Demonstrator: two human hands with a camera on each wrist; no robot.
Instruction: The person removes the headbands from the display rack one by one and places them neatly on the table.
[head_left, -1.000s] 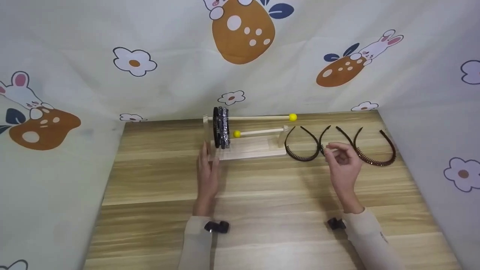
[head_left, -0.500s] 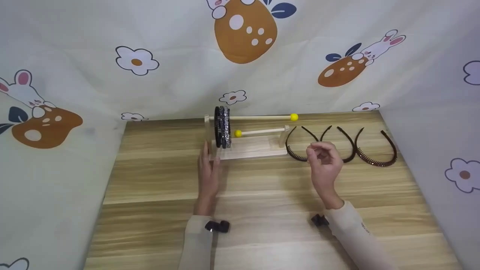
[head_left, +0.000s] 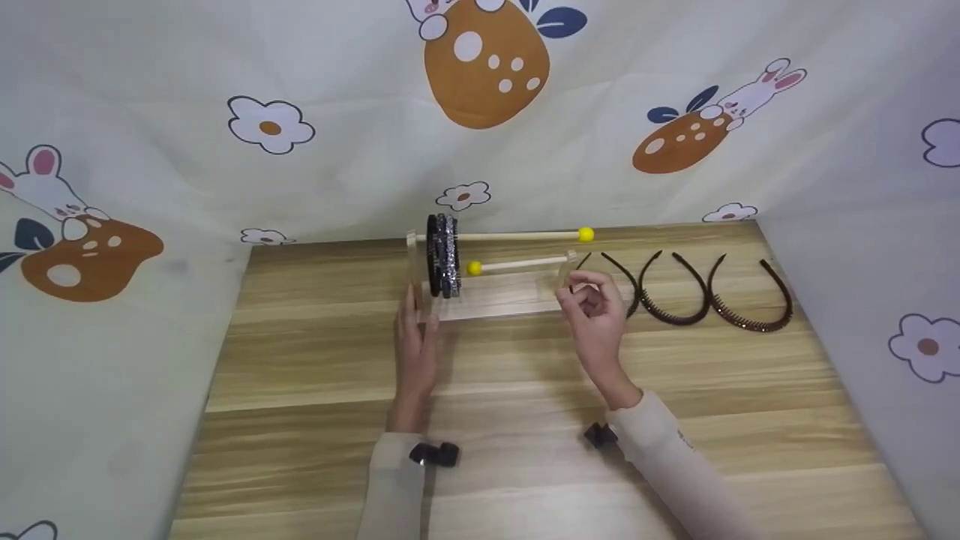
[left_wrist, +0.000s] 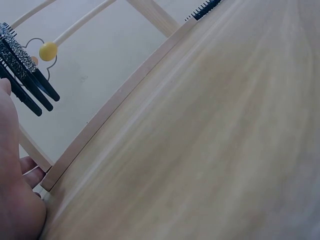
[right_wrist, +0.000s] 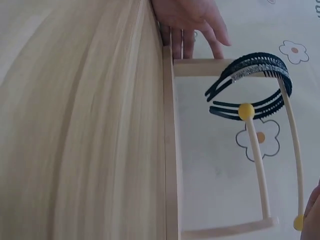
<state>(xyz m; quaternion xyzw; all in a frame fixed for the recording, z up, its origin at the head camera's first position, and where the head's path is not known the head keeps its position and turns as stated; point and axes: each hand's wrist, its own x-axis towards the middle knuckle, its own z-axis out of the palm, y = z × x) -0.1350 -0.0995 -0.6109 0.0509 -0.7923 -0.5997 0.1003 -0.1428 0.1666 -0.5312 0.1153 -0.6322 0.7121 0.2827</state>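
Observation:
My left hand (head_left: 416, 364) rests at the left end of a pale wooden headband stand (head_left: 510, 296), its straight fingers along the outer side of the upright. Several dark headbands (head_left: 445, 259), some glittery, hang together at the left of the stand's longer rod (head_left: 517, 237). The right hand (head_left: 600, 330) hovers by the stand's right end, over the leftmost loose headband (head_left: 636, 296), fingers loosely bent and no held thing visible. It partly covers that headband and the right upright. Only a bit of the right hand's fingers (right_wrist: 312, 217) enters the right wrist view.
Two more loose headbands lie to the right, a dark one (head_left: 679, 322) and a brown toothed one (head_left: 757, 327). The stand's shorter lower rod (head_left: 525, 264) ends in a yellow ball (head_left: 474, 268). Behind the wood-grain table (head_left: 315, 420) hangs a printed cloth (head_left: 352, 165).
My right hand has moved left from above the middle loose headband to the right end of the stand. The left hand, stand and hung headbands have kept their places.

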